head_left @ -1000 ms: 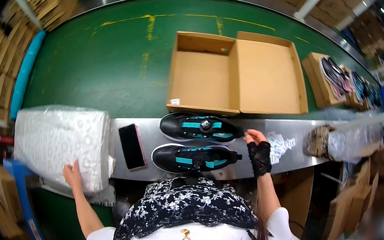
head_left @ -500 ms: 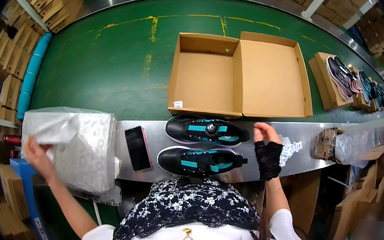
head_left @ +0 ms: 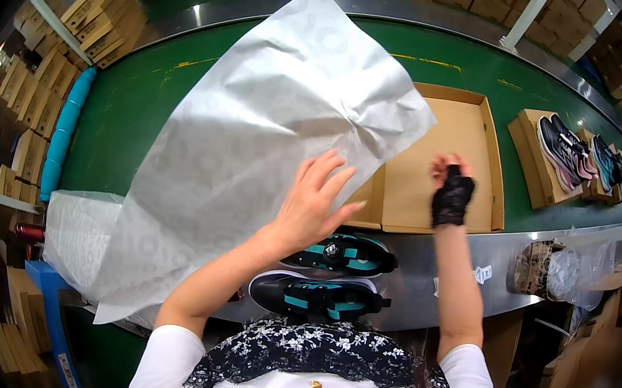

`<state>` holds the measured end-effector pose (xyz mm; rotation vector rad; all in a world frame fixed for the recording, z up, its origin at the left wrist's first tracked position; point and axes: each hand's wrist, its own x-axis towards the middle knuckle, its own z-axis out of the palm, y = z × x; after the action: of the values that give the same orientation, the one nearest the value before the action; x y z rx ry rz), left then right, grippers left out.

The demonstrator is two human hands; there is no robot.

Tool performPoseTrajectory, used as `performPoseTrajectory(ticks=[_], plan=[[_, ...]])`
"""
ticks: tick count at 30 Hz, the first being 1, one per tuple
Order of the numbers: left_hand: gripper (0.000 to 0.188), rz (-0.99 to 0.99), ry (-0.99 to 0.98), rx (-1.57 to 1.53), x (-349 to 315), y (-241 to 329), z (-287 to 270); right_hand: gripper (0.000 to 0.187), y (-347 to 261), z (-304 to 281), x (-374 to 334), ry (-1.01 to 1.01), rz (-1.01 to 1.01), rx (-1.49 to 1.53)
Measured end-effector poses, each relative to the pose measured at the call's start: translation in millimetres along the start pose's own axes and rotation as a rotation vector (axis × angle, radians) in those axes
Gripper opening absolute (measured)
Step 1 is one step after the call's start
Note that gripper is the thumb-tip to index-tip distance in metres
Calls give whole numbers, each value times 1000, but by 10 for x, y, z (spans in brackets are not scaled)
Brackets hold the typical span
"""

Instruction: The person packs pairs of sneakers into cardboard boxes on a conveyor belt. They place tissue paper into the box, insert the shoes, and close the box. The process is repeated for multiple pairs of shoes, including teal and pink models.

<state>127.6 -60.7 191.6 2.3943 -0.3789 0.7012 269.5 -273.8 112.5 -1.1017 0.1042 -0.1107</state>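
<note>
A large sheet of white tissue paper (head_left: 260,101) spreads across the left part of the open cardboard shoebox (head_left: 436,199) and down to the paper stack. Against the sheet lies my left hand (head_left: 314,198), its fingers spread. My right hand (head_left: 451,190), in a black lace fingerless glove, hovers above the box's right half, apart from the sheet's corner. Its fingers look loosely bent but are blurred. Nearest to me, two black and turquoise sneakers, the far sneaker (head_left: 365,258) and the near sneaker (head_left: 321,297), lie on the metal edge; my left arm partly covers the far one.
A wrapped stack of tissue paper (head_left: 77,238) sits at the left. Farther right, more sneakers (head_left: 564,153) rest on cardboard boxes along the green belt (head_left: 132,123). A plastic-wrapped roll (head_left: 552,271) stands on the metal edge (head_left: 414,278). Shelves of boxes line the left side.
My left hand has come from the stack to the middle, and a tissue sheet now spreads over the box's left half. My right hand has moved up from beside the sneakers to above the box.
</note>
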Motion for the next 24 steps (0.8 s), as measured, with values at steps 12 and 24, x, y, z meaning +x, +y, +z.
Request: performPoseTrajectory(ticks=[12, 24], plan=[[51, -334, -132, -303, -585, -572, -136, 76, 321, 1084, -665, -302, 685, -522], [64, -72, -380, 117, -866, -513, -664, 33, 240, 610, 832, 148, 63, -478]])
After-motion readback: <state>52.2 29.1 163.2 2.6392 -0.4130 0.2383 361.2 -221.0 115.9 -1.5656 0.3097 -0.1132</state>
